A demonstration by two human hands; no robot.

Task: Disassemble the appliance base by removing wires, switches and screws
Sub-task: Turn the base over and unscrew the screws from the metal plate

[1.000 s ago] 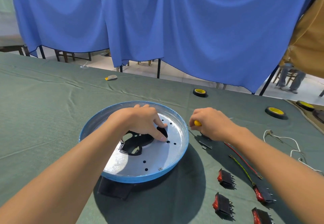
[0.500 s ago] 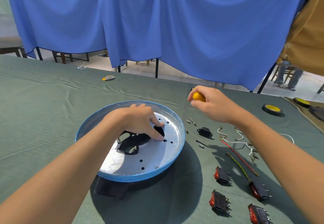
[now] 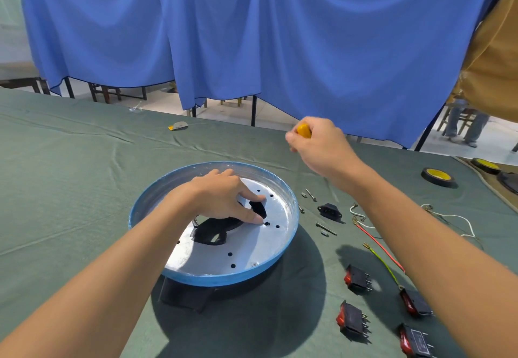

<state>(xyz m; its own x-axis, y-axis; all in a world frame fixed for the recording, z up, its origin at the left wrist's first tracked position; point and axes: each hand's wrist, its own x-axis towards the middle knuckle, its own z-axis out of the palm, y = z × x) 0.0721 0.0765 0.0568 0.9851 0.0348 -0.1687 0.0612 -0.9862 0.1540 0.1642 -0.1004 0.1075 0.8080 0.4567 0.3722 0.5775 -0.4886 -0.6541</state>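
The appliance base is a round blue-rimmed metal pan with a silver floor, several small holes and black cutouts. My left hand rests inside it, thumb and fingertips pressing the floor around a black oval opening. My right hand hangs in the air beyond the pan's far right rim and grips a yellow screwdriver handle; the shaft is hidden. Removed parts lie to the right of the pan: several red rocker switches, a red wire, a yellow-green wire, loose screws and a black socket.
A green cloth covers the table. A white wire lies at the right, a black-and-yellow tape roll farther back. A black block sticks out under the pan's near edge. Blue curtains hang behind the table, and a person stands at the far right.
My right hand rose from the table beside the pan and moved farther away, still gripping the yellow handle, which uncovered the socket and screws. My left hand stayed on the pan floor.
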